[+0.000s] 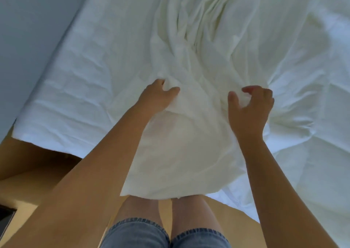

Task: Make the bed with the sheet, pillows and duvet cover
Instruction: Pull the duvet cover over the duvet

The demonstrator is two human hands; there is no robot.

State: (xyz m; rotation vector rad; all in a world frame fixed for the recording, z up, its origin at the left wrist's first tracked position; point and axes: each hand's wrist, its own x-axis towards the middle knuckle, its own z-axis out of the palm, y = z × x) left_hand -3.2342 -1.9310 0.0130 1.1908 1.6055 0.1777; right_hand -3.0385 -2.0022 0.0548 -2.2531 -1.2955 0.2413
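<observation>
The task looks to be in its middle stretch. A white sheet (91, 62) already covers the bed (43, 132). It reaches the edge at the lower left of the frame and runs up along the wall (28, 30) at the upper left, though it is creased all over and not pulled taut. Whether it is tucked under cannot be told.

On top of it, a cream cloth (189, 138) runs in a narrow, rumpled band from the top centre of the frame down the middle. Its near end hangs over the bed's edge in front of the person's knees. It is probably the duvet cover, but the picture does not settle that.

The left hand (161, 96), at centre left, grips a gathered fold of this cloth, with its fingers (173, 90) curled into the fabric. The right hand (250, 105), at centre right, has its fingers bent over and the thumb set apart, and a bunch of the same cloth is pinched between them.

So the base layer is judged done apart from smoothing. Left to do is opening the cream cloth out to both sides so that it covers the bed, squaring its edges and flattening the folds. No pillows are in view, so placing them appears to be outstanding too. Denim shorts (142, 234) and a tan floor (34, 194) fill the bottom of the frame.
</observation>
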